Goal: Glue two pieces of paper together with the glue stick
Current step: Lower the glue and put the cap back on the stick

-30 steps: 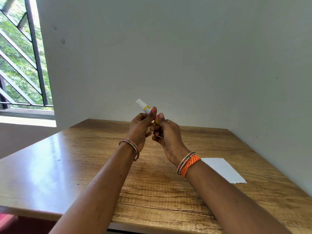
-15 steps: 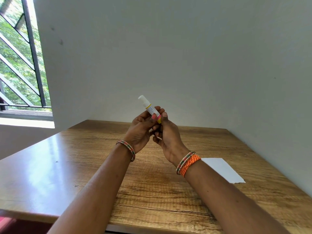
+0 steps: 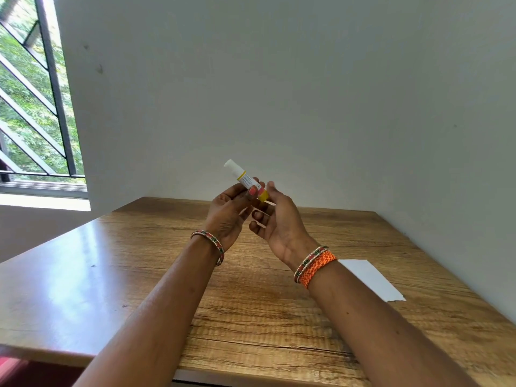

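Left hand point(image 3: 227, 216) pinches glue stick point(image 3: 245, 179) — right hand point(image 3: 275, 222) fingers loose.

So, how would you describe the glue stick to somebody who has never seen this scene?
Look above the far part of the wooden table, where two hands meet in the air. The left hand pinches a small tilted tube there, the glue stick. It is white with yellow bands, unlike the flat paper lying on the table.
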### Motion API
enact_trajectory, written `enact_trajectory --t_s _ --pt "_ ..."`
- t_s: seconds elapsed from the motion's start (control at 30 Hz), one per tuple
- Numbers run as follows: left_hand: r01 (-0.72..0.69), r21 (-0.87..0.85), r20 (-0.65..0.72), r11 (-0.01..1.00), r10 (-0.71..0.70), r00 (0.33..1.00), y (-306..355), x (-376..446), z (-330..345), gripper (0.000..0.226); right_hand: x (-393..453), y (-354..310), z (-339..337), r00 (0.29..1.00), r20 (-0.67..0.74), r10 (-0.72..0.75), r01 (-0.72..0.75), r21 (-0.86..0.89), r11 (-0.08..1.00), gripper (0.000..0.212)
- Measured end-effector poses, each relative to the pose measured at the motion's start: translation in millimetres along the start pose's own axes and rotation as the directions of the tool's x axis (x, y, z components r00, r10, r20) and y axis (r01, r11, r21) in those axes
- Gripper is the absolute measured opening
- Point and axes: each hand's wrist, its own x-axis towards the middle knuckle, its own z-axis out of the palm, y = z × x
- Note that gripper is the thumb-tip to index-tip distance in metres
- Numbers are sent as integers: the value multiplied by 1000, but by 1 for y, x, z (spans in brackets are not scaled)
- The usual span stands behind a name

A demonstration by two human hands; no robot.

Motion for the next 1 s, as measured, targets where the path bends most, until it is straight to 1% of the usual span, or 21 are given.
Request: enact_trajectory --t_s 0.03,0.1,0.23,0.27,0.33,0.37,0.43,0.47,0.53,0.6,0.67,0.73,0.87,1.0 --pt "5 9 7 1000 -5 1000 0 0 0 36 0 -1 0 1000 4 16 -16 14 1000 27" --pt "8 26 7 1000 -8 1000 0 -1 1 38 0 -3 -2 1000 -8 16 -16 9 1000 29" --pt "0 96 -43 995 5 999 1 -3 4 36 3 -2 -2 998 -51 -40 38 -25 999 26" --pt "-8 117 -58 993 14 998 1 -4 4 37 3 -2 -1 996 -62 -58 57 -24 998 22" --pt "-27 166 -84 986 41 996 1 -5 6 39 5 0 -1 990 -72 -123 121 -34 992 8" --pt "-36 182 -94 983 54 994 1 -6 7 38 5 -1 -1 982 -77 -173 168 -62 984 7" --pt "-45 192 -111 980 67 992 2 -6 8 33 5 -2 -2 960 -76 -268 256 -136 957 18" --pt "-46 191 -111 981 68 991 2 -6 8 31 4 -3 -3 953 -79 -291 276 -159 948 19" --pt "-43 181 -97 983 61 993 3 -6 8 27 4 -3 -3 960 -88 -267 249 -176 952 14" --pt "-38 164 -72 986 51 996 4 -6 7 24 4 -4 -2 979 -86 -184 170 -148 974 7" --pt "-41 146 -45 988 48 998 6 -7 7 25 3 -4 -2 994 -43 -97 91 -118 989 14" --pt "-45 134 -22 990 48 999 7 -7 7 31 1 -5 -1 999 3 -54 54 -88 995 23" --pt "-40 136 -25 990 44 999 6 -9 8 41 2 -4 -1 995 -5 -100 99 -95 991 19" --pt "-43 156 -41 987 50 998 7 -9 10 37 3 -4 -2 989 -23 -145 141 -127 982 14"
